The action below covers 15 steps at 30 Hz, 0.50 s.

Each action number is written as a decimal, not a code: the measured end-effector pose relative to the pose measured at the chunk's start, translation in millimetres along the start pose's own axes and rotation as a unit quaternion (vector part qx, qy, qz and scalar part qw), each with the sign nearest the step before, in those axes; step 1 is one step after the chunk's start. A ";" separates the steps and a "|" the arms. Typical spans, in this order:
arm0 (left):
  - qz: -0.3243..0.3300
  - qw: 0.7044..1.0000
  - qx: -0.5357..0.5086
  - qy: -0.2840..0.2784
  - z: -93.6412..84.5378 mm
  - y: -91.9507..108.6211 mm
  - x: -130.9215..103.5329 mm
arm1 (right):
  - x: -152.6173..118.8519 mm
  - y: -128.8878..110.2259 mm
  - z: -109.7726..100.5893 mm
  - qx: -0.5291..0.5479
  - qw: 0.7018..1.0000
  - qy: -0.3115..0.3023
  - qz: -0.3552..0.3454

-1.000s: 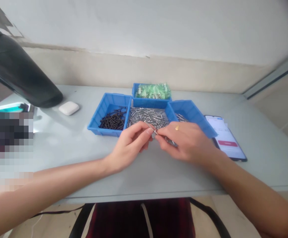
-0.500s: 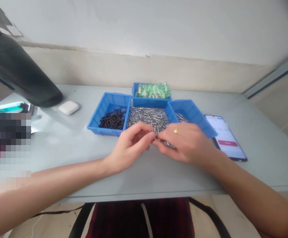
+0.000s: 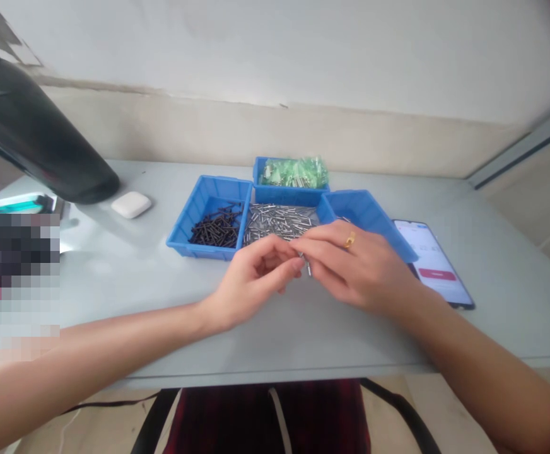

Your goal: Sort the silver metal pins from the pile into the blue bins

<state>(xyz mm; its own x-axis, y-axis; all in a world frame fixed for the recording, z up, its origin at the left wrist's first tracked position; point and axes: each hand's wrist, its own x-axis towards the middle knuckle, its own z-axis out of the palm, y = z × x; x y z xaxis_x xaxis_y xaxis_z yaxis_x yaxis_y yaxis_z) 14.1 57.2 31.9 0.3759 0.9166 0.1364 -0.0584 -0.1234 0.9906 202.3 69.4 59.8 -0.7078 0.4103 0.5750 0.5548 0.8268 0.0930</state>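
My left hand (image 3: pixel 252 279) is closed in a pinch, thumb against fingers, at the front of the bins. My right hand (image 3: pixel 357 268), with a gold ring, meets it fingertip to fingertip, its fingers bent together. Between the two hands a thin silver metal pin (image 3: pixel 308 266) sticks out downward; its upper part is hidden by the fingers. Just behind lies a pile of similar silver pins (image 3: pixel 282 221). To the left, a blue bin (image 3: pixel 180 244) holds dark screws (image 3: pixel 216 227). Partly behind my right hand, another blue bin (image 3: pixel 374 211) holds some silver pieces, mostly covered.
A rear blue bin (image 3: pixel 291 195) contains green plastic bags (image 3: pixel 296 171) with metal pieces. A lit phone (image 3: pixel 438 265) lies at right, touching the right bin. A white earbud case (image 3: pixel 131 205) and a large dark bottle (image 3: pixel 43 132) are on the left of the grey table (image 3: pixel 256 353).
My right hand has shifted slightly upward and its fingers have straightened over the left fingertips. The silver pin now shows between the hands. My left hand has barely moved.
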 end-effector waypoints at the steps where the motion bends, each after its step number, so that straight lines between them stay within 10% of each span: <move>1: 0.001 1.000 -0.001 0.006 -0.3 0.0 0.2 | 0.0 1.3 -0.6 -0.002 1.000 0.004 0.001; 15: -0.004 0.999 -0.043 0.023 -1.8 -5.2 -0.2 | -1.0 5.9 -6.0 -0.042 0.998 0.008 0.046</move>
<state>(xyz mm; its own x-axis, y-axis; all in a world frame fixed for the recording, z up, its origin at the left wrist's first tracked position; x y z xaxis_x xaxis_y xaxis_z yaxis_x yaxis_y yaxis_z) 12.7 58.3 26.7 0.3336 0.9342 0.1265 -0.1362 -0.0850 0.9870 208.9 71.5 64.7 -0.6445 0.4766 0.5979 0.6526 0.7503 0.1053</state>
